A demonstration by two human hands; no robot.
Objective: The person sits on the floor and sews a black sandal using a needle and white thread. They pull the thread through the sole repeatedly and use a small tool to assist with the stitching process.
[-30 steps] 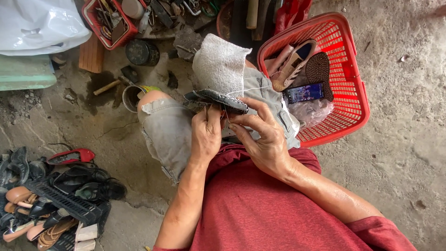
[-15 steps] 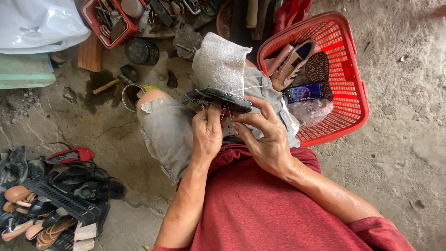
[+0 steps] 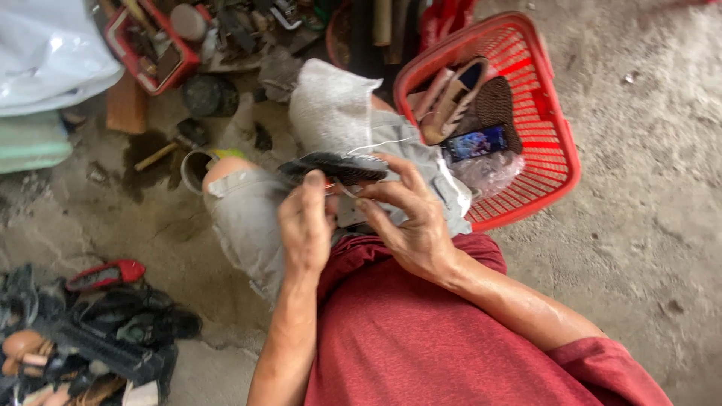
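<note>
A dark shoe sole (image 3: 335, 166) lies across my knees, over grey shorts and a pale cloth (image 3: 331, 105). My left hand (image 3: 304, 225) grips the sole's near edge, thumb pressed up against it. My right hand (image 3: 406, 218) pinches a thin needle-like tool at the sole's underside, and a white thread (image 3: 376, 144) runs from there over the cloth. The tool tip is too small to make out clearly.
A red plastic basket (image 3: 556, 143) at the right holds shoes, a phone and a plastic bag. A red tray of tools (image 3: 143, 45) and a tin sit at the top. A pile of shoes (image 3: 83, 323) lies at the lower left on concrete.
Both hands stay on the sole with small shifts of the fingers; the view has drifted slightly.
</note>
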